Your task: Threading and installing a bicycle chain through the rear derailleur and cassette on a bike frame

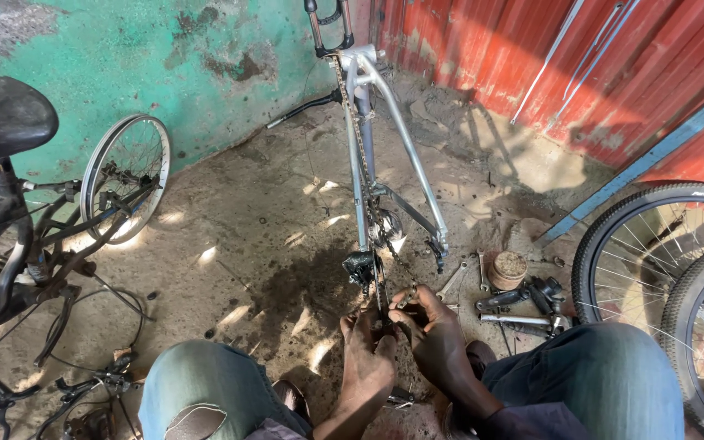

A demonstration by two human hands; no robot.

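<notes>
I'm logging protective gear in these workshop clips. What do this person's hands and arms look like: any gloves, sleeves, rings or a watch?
Both hands are bare: no gloves on the left hand or the right hand, which look smudged with dark grime. No ring or watch shows. The left forearm is uncovered as far as the picture goes; a dark sleeve begins on the right forearm. Faded blue jeans cover both knees.

Silver bike frame [360,122], black saddle [2,114], green wall [165,49], red corrugated sheet [490,49], blue jeans [205,375].

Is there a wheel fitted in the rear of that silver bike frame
No, the silver bike frame lies wheel-less, while both hands work the chain.
</notes>
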